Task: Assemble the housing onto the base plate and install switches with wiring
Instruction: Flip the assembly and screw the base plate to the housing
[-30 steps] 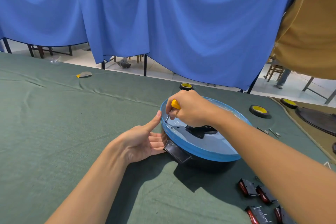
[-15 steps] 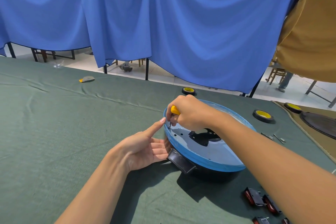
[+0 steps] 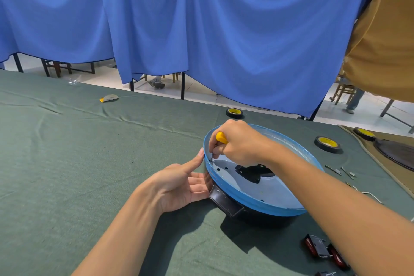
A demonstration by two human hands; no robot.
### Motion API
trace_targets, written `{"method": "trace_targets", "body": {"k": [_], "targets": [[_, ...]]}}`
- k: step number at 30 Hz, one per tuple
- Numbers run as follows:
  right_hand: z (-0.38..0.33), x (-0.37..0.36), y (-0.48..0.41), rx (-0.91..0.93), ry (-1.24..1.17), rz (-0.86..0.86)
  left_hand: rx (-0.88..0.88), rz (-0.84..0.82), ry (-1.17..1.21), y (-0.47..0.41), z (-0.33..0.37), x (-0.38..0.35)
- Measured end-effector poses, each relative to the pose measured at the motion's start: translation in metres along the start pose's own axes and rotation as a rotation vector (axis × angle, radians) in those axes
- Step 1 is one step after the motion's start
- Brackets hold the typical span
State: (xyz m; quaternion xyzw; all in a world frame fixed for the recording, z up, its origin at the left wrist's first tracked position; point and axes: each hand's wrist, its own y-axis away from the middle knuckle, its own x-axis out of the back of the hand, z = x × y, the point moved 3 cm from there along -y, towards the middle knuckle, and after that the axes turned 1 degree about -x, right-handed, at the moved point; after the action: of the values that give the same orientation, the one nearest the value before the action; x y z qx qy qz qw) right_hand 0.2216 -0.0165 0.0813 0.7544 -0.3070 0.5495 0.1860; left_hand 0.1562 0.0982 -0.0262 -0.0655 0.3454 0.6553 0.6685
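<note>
A round black housing [image 3: 268,217] with a handle [image 3: 225,203] lies upside down on the green cloth, covered by a blue-rimmed base plate [image 3: 253,188]. My right hand [image 3: 239,143] grips a small yellow-handled screwdriver [image 3: 220,139], its tip down on the plate near the left rim. My left hand [image 3: 181,185] rests flat against the housing's left side, thumb touching the blue rim. Red rocker switches [image 3: 322,250] lie at the lower right, partly hidden by my right arm.
Three black-and-yellow tape rolls [image 3: 327,144] sit behind and right of the housing. Small metal pieces [image 3: 340,171] and a white wire [image 3: 369,195] lie to the right. A dark round part [image 3: 396,154] rests on a tan mat. Blue curtains hang behind the table.
The view has tilted up, so the housing sits lower in frame. Both hands keep their places; the screwdriver stays on the same spot at the rim.
</note>
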Motion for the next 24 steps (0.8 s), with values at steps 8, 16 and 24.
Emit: {"method": "trace_targets", "body": {"k": [8,16,24], "targets": [[-0.007,-0.011,0.001,0.058,0.188,0.006,-0.004,-0.021,0.007,-0.002,0.0,0.0],[-0.011,-0.006,-0.001,0.005,0.273,-0.045,-0.003,-0.017,0.027,0.0,0.0,-0.001],[-0.011,0.001,-0.006,-0.023,0.212,-0.088,0.012,-0.013,0.033,0.002,0.0,-0.002]]}}
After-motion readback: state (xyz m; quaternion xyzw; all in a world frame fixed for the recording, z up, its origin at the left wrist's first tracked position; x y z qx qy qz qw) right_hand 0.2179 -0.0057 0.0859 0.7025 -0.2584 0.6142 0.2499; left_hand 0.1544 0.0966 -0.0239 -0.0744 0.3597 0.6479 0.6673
